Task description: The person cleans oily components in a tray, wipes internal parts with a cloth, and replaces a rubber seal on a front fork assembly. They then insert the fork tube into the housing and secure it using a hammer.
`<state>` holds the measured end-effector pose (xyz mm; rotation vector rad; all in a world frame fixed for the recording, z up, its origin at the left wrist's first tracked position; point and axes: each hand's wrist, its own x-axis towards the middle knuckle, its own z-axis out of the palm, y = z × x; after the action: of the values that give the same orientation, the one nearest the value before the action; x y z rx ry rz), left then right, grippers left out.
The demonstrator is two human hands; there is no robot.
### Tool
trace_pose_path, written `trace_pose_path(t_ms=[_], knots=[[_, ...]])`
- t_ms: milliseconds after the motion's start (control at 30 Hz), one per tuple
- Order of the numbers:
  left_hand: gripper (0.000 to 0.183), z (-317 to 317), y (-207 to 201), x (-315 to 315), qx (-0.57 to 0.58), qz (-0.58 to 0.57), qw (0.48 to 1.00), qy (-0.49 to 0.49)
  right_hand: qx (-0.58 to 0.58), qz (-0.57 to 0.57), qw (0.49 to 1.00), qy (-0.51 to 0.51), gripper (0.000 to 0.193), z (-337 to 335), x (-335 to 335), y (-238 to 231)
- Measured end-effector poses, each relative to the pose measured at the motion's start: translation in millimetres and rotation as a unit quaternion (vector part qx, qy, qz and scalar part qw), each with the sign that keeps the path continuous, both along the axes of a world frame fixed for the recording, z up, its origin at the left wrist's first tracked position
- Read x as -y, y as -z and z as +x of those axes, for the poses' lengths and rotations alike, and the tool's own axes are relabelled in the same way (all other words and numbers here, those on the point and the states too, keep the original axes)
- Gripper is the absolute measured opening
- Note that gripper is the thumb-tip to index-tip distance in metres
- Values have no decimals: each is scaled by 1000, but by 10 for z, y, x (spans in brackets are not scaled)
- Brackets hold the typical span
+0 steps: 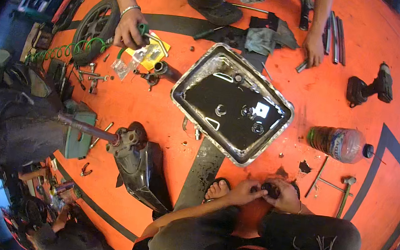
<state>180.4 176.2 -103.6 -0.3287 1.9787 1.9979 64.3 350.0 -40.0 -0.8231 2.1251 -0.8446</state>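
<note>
Close to my knees, my left hand (pixel 241 193) and my right hand (pixel 286 198) meet around a small dark round part (pixel 270 189). The fingers of both are closed on it; its exact kind is too small and dark to make out. Just beyond them lies a metal tray (pixel 198 115) of dark liquid, with several small round parts in it. Across from me a co-worker's hand (pixel 130 31) grips a green air blow gun (pixel 143 29) on a coiled green hose. The co-worker's other hand (pixel 314 48) touches a short metal tube (pixel 302 66) on the floor.
Right of the tray lie a plastic bottle (pixel 338 143), a cordless drill (pixel 371 86), a T-handle wrench (pixel 317 177) and a hammer (pixel 346 191). At left are a wheel (pixel 95 28) and a dark vehicle part with fork (pixel 134 154). Rags (pixel 261 40) lie beyond the tray.
</note>
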Motion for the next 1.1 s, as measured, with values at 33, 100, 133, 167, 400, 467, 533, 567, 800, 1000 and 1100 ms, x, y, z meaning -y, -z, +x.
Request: trace_pose_path(t_ms=[33,100,133,167,400,467,533,567,800,1000,1100], knots=[[25,26,-7,12,26,14,1000,4,-2,-12,1000,-23,50,-12,32,10],[26,95,-14,100,13,-13,999,-26,20,4,999,-42,46,4,42,65],[26,81,-54,145,6,-24,999,-38,29,2,999,-39,45,2,20,108],[24,80,-90,236,35,-24,999,-23,38,-1,999,-35,43,-1,9,150],[23,68,-581,1379,57,-4,963,-263,20,21,994,-107,27,-417,-229,124],[21,119,-302,1838,48,10,911,-410,20,64,996,-56,16,-586,-419,82],[29,29,-306,2232,74,17,831,-550,36,102,994,-7,13,-790,-541,30],[32,86,-175,2490,68,63,777,-622,19,99,995,-26,12,-881,-543,-30],[27,228,394,3394,92,72,734,-669,123,88,977,152,15,-1447,-1231,-224],[27,-34,167,2960,53,-191,767,-610,-101,197,946,238,22,-1619,-1902,-396],[26,-240,39,2728,-33,-315,800,-510,-175,231,932,219,17,-1618,-2020,-252]])
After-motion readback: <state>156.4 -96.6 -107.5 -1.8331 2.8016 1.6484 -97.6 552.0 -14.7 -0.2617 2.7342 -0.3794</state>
